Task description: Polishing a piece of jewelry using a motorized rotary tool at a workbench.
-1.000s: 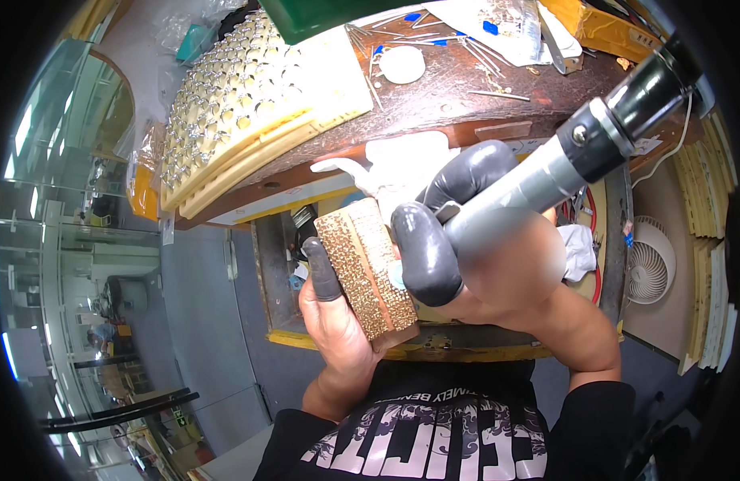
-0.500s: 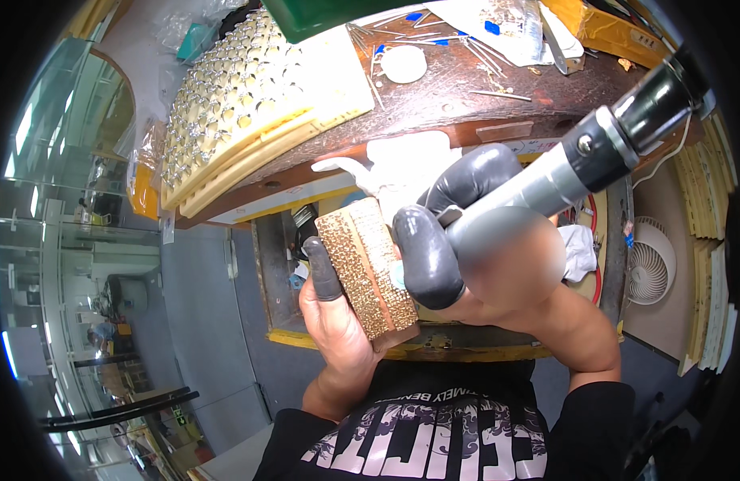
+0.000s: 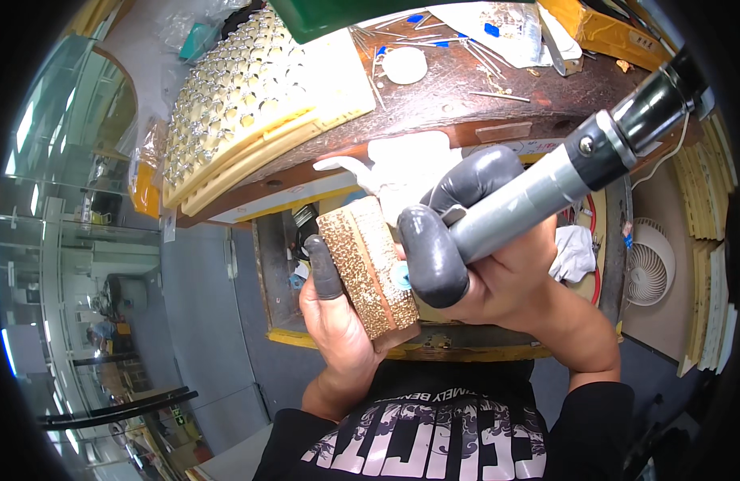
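Note:
My left hand [image 3: 336, 321], with a black finger cot on the thumb, grips a small brown block [image 3: 368, 268] by its left side. Speckled gold texture covers its face, and a smooth copper-coloured band runs lengthwise down the middle. My right hand [image 3: 506, 276] is closed around a grey rotary handpiece [image 3: 526, 204], with black cots over its fingers. At the block's right edge, just below the cot-covered fingertip, a small turquoise round tip [image 3: 401, 276] shows. Whether it touches the block I cannot tell. My left fingers behind the block are hidden.
Beyond my hands stands a dark wooden bench [image 3: 434, 96] with thin metal burs and a round white piece [image 3: 404, 65]. Stacked trays of small shiny rings [image 3: 242, 88] sit at its left. An open drawer [image 3: 286, 248] lies below; a white fan [image 3: 649, 260] is at right.
My right fingers and the turquoise tip have shifted very slightly to the right. My left hand and the block have hardly moved.

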### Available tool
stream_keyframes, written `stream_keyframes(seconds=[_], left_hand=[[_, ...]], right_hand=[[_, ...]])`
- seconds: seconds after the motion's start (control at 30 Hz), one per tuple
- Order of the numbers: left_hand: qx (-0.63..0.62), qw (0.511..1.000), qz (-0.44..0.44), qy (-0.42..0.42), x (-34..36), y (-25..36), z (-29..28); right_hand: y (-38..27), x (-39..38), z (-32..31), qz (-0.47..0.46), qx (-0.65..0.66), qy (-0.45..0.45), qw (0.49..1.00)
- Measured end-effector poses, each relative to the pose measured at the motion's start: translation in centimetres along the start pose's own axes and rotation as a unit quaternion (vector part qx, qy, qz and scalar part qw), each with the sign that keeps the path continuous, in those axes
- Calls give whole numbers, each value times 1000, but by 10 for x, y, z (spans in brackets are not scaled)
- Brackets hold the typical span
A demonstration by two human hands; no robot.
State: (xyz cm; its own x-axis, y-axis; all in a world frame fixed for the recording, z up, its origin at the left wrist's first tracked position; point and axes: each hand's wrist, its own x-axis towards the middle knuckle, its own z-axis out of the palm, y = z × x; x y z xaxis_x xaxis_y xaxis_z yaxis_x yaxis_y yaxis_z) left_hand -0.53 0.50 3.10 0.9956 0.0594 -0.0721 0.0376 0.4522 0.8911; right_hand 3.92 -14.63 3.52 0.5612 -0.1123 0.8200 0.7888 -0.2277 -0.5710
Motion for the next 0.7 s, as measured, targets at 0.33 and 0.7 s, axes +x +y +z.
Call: stream_keyframes(seconds=[0.33,0.7], left_hand=[[26,999,-4,30,0,-1,0],[27,999,1,26,0,-4,-9]], right_hand=[[0,2,4,-6,7,12,1000],[1,4,6,-33,2,13,999]])
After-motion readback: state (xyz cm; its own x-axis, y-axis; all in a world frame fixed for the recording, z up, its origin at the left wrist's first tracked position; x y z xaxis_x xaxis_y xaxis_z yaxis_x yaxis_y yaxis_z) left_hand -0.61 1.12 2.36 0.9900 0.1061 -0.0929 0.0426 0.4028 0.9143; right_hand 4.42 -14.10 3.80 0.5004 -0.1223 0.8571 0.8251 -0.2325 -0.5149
